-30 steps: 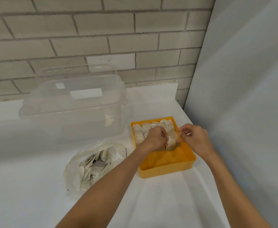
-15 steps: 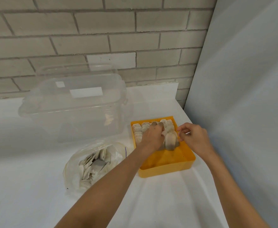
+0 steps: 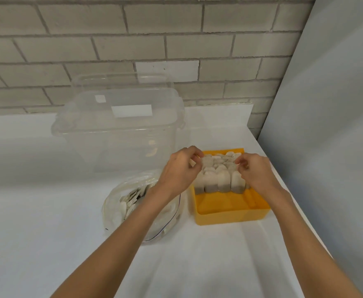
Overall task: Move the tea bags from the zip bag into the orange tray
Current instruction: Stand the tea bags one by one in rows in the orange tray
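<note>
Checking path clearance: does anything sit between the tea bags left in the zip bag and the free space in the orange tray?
Nothing visible does. The zip bag lies just left of the orange tray, only bare table between; the tray's near half is free. The clear bin stands behind them.

Both arms are bare and reach forward from the bottom edge; the left arm [image 3: 120,239] slants up to the right, the right arm [image 3: 305,239] up to the left, so the hands draw near each other but stay apart; the left hand [image 3: 179,171] shows its back, fingers curled, thumb and fingertips pinching a tea bag [image 3: 206,163]; the right hand [image 3: 255,171] mirrors it, back upward, fingers curled inward with the tips drawn to the thumb; whether it grips anything cannot be told.
</note>
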A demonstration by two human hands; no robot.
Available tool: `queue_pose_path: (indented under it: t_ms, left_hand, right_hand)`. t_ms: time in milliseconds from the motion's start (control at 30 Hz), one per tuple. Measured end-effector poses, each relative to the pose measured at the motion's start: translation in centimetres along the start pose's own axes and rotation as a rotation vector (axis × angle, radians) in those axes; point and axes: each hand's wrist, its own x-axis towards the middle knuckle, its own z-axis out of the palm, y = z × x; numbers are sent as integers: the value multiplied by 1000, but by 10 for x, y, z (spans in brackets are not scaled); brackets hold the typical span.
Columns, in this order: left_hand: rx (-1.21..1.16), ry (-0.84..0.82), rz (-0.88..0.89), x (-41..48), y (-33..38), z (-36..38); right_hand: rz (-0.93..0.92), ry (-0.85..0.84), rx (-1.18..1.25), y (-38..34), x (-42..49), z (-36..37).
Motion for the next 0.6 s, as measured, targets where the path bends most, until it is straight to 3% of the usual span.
queue_pose_path:
  t_ms: [200,600]
  left_hand:
    - [-41,-60,-56,-23,-14,0]
    - [-109,-71,-90,-32,-16,3]
  right_hand:
    - [10,-150,-284,3,9,19]
    - [37,-172,-342,5,10,22]
